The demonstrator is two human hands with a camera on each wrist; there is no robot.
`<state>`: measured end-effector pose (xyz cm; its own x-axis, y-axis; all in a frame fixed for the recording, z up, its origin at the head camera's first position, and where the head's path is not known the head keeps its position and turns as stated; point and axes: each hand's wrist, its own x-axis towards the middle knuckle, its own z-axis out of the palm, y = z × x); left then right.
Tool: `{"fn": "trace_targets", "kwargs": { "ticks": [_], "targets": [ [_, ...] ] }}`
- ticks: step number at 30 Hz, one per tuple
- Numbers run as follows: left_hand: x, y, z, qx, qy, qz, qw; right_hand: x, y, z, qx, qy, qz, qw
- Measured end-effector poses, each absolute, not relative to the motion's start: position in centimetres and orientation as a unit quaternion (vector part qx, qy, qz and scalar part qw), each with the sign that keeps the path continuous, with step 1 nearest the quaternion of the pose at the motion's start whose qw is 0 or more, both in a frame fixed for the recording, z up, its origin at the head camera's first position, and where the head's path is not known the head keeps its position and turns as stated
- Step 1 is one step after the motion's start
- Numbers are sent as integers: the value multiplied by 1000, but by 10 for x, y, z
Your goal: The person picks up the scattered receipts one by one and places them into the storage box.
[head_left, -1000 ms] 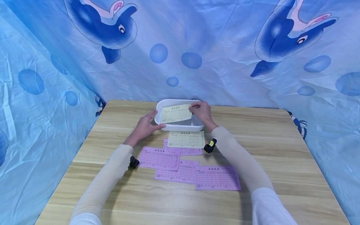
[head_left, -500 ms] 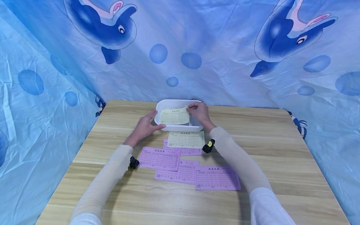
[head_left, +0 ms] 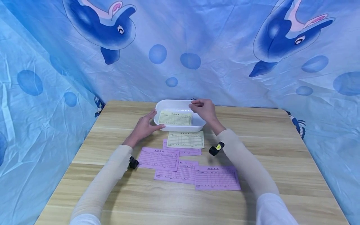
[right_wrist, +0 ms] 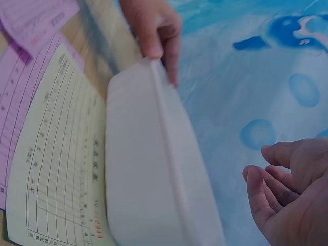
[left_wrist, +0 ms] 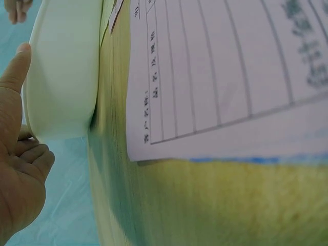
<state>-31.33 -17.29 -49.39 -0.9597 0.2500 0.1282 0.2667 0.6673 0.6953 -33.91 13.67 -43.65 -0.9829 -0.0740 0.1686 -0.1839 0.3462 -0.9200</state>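
Note:
At the back of the table stands a white plastic tub [head_left: 184, 128]. My left hand [head_left: 144, 126] grips its left end, thumb on the front rim and fingers round the side; the left wrist view shows the thumb against the tub wall. Inside the tub lies a pale yellow receipt slip [head_left: 175, 118]. Over the tub's right end is my right hand [head_left: 204, 109], apart from the slip. Its fingers are loosely bent with nothing between them in the right wrist view. In front of the tub lies another yellow receipt slip [head_left: 185, 139].
That yellow slip partly covers a purple receipt slip [head_left: 191, 152]. Nearer are more purple slips, overlapping: one at the left [head_left: 158, 158], a middle slip [head_left: 175, 175] and a right slip [head_left: 217, 178]. A blue dolphin-print curtain [head_left: 180, 68] hangs behind the wooden table [head_left: 168, 206].
My right hand has lowered the yellow slip into the tub and let it go, then moved up and right. My left hand has stayed on the tub.

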Motion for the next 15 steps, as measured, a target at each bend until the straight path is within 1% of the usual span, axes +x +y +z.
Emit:
{"fn": "trace_targets", "kwargs": {
  "ticks": [9,15],
  "targets": [
    [-313,-172,-495,-142,-913,-382,14,-305,162,-423,139,-810,566,62],
    [-314,-174,-494,-148,-912,-382,13,-282,185,-422,143,-828,538,69]
  ]
}}
